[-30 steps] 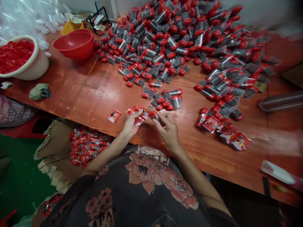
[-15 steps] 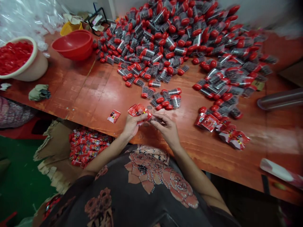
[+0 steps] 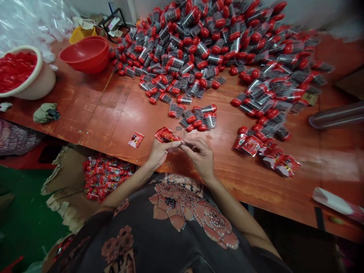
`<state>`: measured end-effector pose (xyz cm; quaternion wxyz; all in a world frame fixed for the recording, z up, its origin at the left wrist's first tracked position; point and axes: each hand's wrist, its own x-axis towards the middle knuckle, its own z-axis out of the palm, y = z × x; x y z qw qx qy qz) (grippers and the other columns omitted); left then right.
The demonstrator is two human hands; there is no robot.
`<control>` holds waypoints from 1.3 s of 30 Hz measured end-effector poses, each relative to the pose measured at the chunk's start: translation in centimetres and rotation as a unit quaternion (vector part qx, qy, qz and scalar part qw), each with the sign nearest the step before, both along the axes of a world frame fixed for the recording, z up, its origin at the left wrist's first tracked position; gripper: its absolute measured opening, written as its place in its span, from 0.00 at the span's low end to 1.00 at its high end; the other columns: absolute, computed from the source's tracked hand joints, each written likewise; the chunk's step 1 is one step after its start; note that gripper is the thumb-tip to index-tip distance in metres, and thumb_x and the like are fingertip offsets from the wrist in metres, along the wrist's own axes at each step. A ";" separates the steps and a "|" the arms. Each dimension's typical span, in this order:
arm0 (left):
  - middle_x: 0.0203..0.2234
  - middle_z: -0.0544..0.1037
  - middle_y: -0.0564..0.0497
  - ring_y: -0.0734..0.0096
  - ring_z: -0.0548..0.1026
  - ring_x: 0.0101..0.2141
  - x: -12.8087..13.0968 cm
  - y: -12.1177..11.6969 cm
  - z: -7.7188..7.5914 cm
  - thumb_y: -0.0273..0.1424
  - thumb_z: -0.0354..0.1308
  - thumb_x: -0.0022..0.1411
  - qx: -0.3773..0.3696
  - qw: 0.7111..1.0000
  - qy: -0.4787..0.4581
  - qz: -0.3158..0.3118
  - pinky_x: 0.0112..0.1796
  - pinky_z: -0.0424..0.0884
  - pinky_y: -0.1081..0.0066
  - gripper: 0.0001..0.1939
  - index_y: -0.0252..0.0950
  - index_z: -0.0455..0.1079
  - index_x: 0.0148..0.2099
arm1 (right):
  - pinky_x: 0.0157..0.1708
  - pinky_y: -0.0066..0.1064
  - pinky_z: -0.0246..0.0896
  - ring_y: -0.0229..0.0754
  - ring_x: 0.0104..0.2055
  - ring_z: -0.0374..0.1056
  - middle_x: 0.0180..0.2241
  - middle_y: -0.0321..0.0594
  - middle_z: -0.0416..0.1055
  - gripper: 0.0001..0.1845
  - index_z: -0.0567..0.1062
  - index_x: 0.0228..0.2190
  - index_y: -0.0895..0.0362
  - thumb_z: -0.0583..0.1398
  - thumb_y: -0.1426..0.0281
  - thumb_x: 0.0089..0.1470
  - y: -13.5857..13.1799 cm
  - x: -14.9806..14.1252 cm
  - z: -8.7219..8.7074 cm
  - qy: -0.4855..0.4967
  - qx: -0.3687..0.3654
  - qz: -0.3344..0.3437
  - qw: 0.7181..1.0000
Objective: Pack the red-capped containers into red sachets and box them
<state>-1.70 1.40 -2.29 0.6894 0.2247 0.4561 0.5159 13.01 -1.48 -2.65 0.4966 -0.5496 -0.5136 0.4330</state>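
Note:
My left hand (image 3: 159,152) is closed on a small fan of red printed wrappers (image 3: 164,135), with the thumb lying across them. Close beside it, my right hand (image 3: 202,156) pinches something dark and partly clear at the wrappers' right end; the fingers hide most of it. A single red printed wrapper (image 3: 135,140) lies flat on the table left of my hands. Just beyond the hands sits a small group of clear bottles with red caps and dark contents (image 3: 210,120). Several bottles in red printed wrappers (image 3: 280,161) lie to the right.
A large heap of red-capped bottles (image 3: 199,49) covers the back of the wooden table (image 3: 113,113). At left stand a red bowl (image 3: 85,55) and a white tub (image 3: 45,77) of red pieces. Below the edge, a torn carton (image 3: 61,170) holds wrapped bottles (image 3: 106,176).
The wrappers in my left hand have tilted, and its thumb now lies further across them towards my right fingers. The right fingers have curled a little. The view has shifted slightly.

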 end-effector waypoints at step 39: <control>0.26 0.80 0.54 0.72 0.75 0.26 0.5 -0.5 0.4 0.28 0.73 0.38 0.011 0.998 0.033 0.059 0.36 0.72 0.70 0.14 0.35 0.75 0.31 | 0.39 0.37 0.74 0.45 0.46 0.69 0.46 0.40 0.70 0.22 0.69 0.50 0.45 0.63 0.65 0.52 -1.4 -1.4 -1.2 0.098 -0.059 0.019 0.993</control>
